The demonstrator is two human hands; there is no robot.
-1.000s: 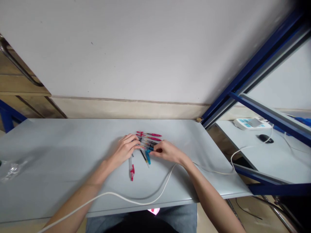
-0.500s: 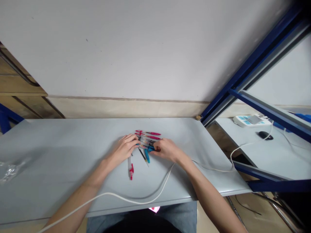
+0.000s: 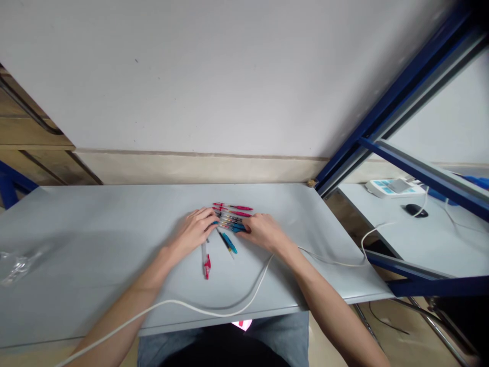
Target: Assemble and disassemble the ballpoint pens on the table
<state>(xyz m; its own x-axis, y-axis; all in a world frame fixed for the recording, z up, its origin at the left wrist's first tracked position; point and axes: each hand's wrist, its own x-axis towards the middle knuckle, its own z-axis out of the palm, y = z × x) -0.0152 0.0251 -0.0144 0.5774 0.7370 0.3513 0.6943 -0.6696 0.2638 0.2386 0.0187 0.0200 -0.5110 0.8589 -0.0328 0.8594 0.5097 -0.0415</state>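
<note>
Several pens point(image 3: 231, 220) lie side by side between my hands, clear barrels with dark and blue grips. My left hand point(image 3: 196, 227) is closed at their left ends, its fingers bent over the tips. At the right ends, my right hand point(image 3: 263, 230) pinches the pens nearest me, partly hiding them. Two red pens point(image 3: 234, 207) lie along the row's far side. On the near side are a blue pen part point(image 3: 229, 243) and a thin dark refill point(image 3: 224, 240). Closer to me, a clear barrel with a red end point(image 3: 207, 266) points toward the table's front edge.
A white cable point(image 3: 179, 304) crosses the grey table point(image 3: 114, 229) and passes over my left forearm. Crumpled clear plastic point(image 3: 17, 266) sits at the far left. To the right, beyond a blue metal frame point(image 3: 405, 158), are a black mouse point(image 3: 416, 210) and a white device point(image 3: 393, 187).
The blue pen part on the near side has shifted and now lies apart from the row, beside the refill. The pens between my hands sit closer together. Both hands remain at their ends.
</note>
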